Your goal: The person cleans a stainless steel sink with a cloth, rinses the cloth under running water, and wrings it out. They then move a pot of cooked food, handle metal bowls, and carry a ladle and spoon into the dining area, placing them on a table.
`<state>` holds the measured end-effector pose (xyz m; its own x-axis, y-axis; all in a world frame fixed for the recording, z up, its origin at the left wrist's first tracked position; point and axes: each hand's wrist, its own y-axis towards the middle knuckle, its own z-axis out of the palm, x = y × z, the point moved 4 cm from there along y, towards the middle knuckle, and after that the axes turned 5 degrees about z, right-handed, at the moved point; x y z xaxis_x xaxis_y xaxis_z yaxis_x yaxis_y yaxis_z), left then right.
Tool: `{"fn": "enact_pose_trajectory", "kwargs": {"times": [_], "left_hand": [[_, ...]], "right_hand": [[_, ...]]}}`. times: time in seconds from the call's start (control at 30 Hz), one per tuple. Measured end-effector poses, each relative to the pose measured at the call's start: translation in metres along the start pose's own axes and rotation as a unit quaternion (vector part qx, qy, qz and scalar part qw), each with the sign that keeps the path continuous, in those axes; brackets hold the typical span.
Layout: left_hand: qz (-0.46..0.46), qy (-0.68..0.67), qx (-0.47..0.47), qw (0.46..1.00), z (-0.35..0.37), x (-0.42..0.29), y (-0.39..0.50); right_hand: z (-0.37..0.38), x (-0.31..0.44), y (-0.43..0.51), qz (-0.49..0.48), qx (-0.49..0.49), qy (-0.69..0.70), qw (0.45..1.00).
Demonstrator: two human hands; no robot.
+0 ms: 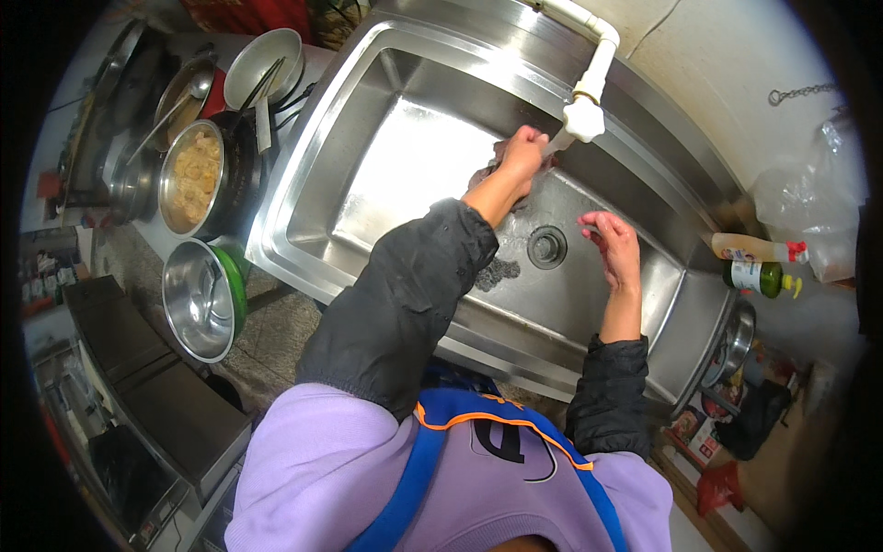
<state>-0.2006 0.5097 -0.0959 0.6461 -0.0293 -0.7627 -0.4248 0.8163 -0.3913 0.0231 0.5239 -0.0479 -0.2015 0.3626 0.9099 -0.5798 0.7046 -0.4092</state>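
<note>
My left hand (522,162) is curled under the tap, its fingers closed on a dark, limp cloth-like piece (485,176). The piece shows on both sides of the hand and is partly hidden by it. Water runs beside these fingers from a white plastic tap (583,121). My right hand (616,245) hovers over the right part of the stainless steel sink (428,83), fingers bent and apart, holding nothing. Between the hands is the round drain strainer (547,246). A grey steel-wool scourer (497,274) lies on the basin floor near the front wall.
Left of the sink stand a pot of yellowish food (196,178), a pale pan (255,65) with chopsticks, and a metal bowl (198,297). At right are a green pump bottle (755,277), an amber bottle (748,247) and a clear plastic bag (800,193).
</note>
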Motion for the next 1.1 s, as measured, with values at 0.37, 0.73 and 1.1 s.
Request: {"fn": "enact_pose_trajectory", "kwargs": {"times": [0.37, 0.73, 1.1], "left_hand": [[0.261, 0.445, 0.301, 0.802, 0.023, -0.028, -0.017], [0.254, 0.445, 0.147, 0.846, -0.048, -0.116, -0.036], [0.081, -0.192, -0.154, 0.966, -0.033, -0.004, 0.003]], "right_hand": [[0.021, -0.005, 0.039, -0.242, -0.162, -0.343, 0.893], [0.059, 0.005, 0.101, -0.097, 0.030, -0.359, 0.928], [0.131, 0.021, 0.098, -0.227, -0.079, -0.277, 0.930]]}}
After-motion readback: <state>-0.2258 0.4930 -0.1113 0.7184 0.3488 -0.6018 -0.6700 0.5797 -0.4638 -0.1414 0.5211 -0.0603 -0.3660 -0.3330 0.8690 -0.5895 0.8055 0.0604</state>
